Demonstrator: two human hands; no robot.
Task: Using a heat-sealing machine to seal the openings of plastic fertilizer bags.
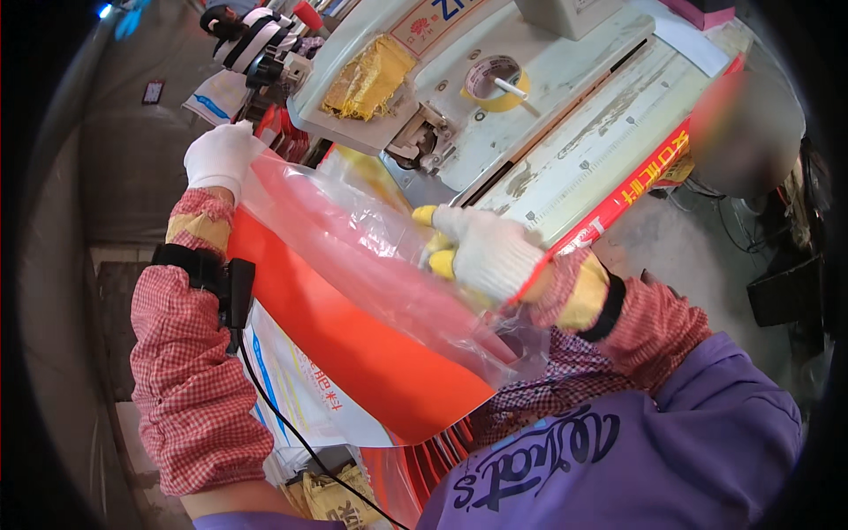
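— What's closest?
— A purple sleeve (pixel 671 442); above it a red sheet (pixel 353 327) inside a clear bag (pixel 371 238), slanting across the middle.
— The hands?
— Both gloved. Left hand (pixel 219 157) pinches the bag's top corner; right hand (pixel 484 252) grips its lower edge.
— Around them?
— A white-and-blue printed pack (pixel 291 389) under the sheet, a red strip (pixel 636 190) along the machine's (pixel 565 115) edge, a yellow tape roll (pixel 496 84) and a crumpled gold wrapper (pixel 367 79) on top.
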